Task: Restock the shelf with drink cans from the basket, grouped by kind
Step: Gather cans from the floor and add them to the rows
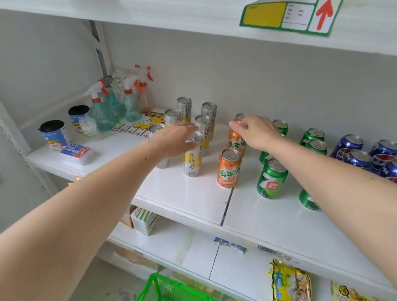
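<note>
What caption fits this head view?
Left hand on a tall silver can, right hand gripping an orange can.

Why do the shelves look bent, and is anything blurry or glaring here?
Head view: the wide-angle lens bows the shelf edges and stretches the forearms near the frame's borders. Lighting is soft and even, shadows faint. The left hand over the tall cans looks slightly smeared; the right hand on an orange can is sharper. Mild sheen on can tops, no harsh glare.

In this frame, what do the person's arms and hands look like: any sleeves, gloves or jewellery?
Both forearms are bare as far as the frame shows, no sleeves visible. The left hand and right hand wear no gloves, and no watch, bracelet or ring shows. A small dark spot marks the left forearm near the wrist.
</note>
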{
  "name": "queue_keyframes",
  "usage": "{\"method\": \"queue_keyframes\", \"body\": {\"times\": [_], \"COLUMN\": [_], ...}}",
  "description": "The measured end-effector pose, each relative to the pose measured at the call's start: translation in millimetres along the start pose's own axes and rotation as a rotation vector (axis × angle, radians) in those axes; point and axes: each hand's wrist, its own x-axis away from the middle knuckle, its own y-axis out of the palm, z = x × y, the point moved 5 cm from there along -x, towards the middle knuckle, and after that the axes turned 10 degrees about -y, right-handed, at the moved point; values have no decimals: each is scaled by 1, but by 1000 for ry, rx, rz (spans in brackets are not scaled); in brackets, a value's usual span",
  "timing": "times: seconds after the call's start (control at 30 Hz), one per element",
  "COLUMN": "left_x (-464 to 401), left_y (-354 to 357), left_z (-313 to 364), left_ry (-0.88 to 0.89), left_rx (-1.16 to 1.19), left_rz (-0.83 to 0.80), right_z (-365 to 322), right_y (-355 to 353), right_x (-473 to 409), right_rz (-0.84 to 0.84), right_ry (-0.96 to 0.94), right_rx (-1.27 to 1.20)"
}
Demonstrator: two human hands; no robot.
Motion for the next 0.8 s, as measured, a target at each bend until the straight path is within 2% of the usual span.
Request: {"method": "queue_keyframes", "body": {"times": [0.17, 0.37, 0.6, 0.8], "left_x": [-4, -30, -55, -56], "left_y": [4, 18, 41, 41], "left_z": [-25, -33, -30, -28], "left_ry": [-11, 54, 185, 236], "left_rx": [-20, -70, -103, -104], "left_rz": [-16, -43, -27, 61], "right_z": [-10, 1, 10, 9], "right_y": [19, 53, 81, 85], "right_x": [-3, -2, -1, -3], "right_rz": [-99, -289, -220, -179], "right_ry": [-9, 125, 263, 312], "right_rx": [-49, 3, -63, -102]}}
